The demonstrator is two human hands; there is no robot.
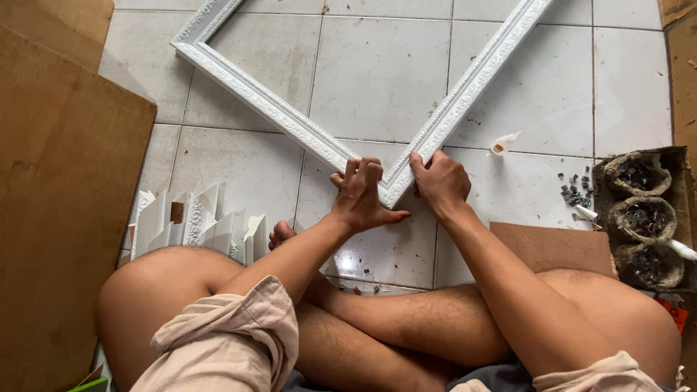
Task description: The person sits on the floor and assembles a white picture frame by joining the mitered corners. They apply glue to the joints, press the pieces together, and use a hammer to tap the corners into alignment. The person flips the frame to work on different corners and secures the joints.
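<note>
White floor tiles (pixel 377 80) support the ornate white moulded frame (pixel 465 91), whose lower-centre mitred corner is best pinched evenly by left hand (pixel 359 196) and right hand (pixel 439 181), fingers pressed together.

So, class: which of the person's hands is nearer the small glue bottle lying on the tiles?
Right. The right hand grips the frame corner just left of the glue bottle; the left hand sits farther left.

Single head cam, steep downward look from a seated person.

View faces down and forward over crossed bare legs onto the white tiled floor (pixel 537 87). Close range: both forearms fill the lower half, and the ornate white moulded picture frame (pixel 290 120) runs out of the top edge. No second view, so no overlap.
</note>
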